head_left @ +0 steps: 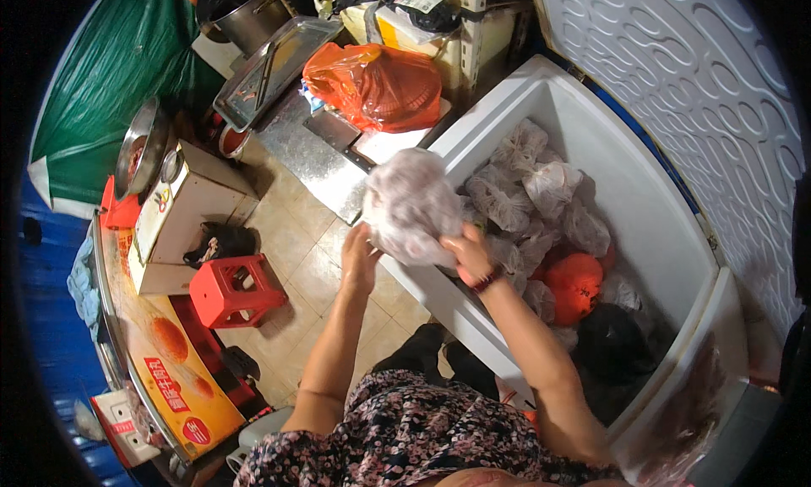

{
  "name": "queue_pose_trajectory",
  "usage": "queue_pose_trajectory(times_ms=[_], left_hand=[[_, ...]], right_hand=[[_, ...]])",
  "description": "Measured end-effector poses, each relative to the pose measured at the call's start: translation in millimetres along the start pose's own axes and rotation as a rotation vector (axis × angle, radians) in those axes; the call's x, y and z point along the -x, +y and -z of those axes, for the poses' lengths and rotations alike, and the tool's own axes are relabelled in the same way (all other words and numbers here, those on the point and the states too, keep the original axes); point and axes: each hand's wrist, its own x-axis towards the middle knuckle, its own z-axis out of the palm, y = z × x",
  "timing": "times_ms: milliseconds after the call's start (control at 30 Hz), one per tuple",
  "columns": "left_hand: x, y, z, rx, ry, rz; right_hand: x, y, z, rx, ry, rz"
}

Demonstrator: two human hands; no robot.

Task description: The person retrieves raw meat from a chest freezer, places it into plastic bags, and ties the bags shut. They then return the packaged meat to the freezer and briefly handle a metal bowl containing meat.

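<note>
A clear plastic bag (415, 208) with pale, pinkish contents is held in front of me, over the front rim of an open chest freezer (415, 290). My right hand (470, 254) grips its near right side. At its lower left edge, my left hand (359, 257) holds the bag, with some fingers hidden behind it. The blurred bag does not show exactly what is inside. Within the freezer lie several knotted clear bags (500, 199), a red-orange bag (575, 281) and a black bag (614, 341).
The raised freezer lid (671, 75) stands at the right. Beyond my hands, a metal worktop (310, 154) carries a cleaver (334, 131), an orange bag around a basket (380, 88) and a metal tray (272, 69). A red plastic stool (215, 294) stands on the tiled floor to the left.
</note>
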Motion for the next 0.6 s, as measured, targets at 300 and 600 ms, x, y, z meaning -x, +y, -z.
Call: queue_pose_trajectory(times_ms=[300, 600], left_hand=[[-18.7, -4.3, 10.6, -0.291, 0.093, -0.262], [23.5, -59.3, -37.8, -1.133, -0.215, -0.839]], right_hand=[[-206.3, 22.7, -90.8, 0.479, 0.082, -0.02], [-195.3, -16.0, -70.9, 0.72, 0.252, 0.33]])
